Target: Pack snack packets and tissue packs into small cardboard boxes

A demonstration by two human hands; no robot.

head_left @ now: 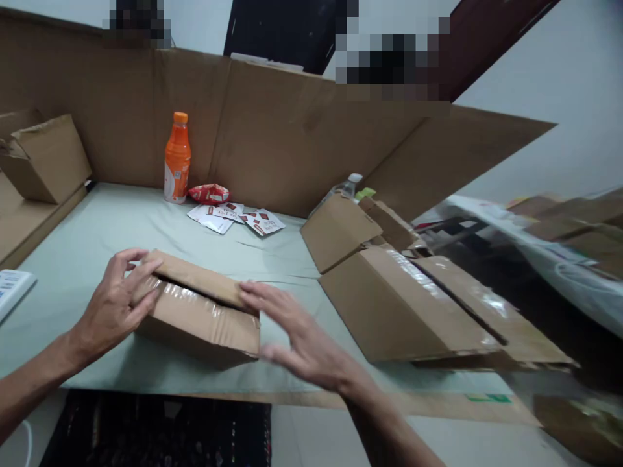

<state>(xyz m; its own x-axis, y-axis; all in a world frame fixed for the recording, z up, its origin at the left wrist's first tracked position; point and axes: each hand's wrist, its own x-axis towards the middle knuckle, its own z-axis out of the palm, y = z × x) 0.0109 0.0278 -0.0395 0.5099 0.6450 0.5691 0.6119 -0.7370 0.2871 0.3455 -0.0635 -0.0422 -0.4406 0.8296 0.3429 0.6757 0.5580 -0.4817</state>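
Observation:
A small brown cardboard box (199,314) with shiny tape along its top lies on the pale green table cover (97,227) in front of me. My left hand (114,301) rests against the box's left end, its fingers curled over the corner and flap. My right hand (296,337) hovers at the box's right end with fingers stretched out and spread; it is slightly blurred and holds nothing.
A larger open cardboard box (413,298) lies on its side to the right. An orange drink bottle (177,157), a red snack bag (209,193) and small white sachets (238,217) sit near the tall cardboard wall (292,136). Another box (43,159) stands far left.

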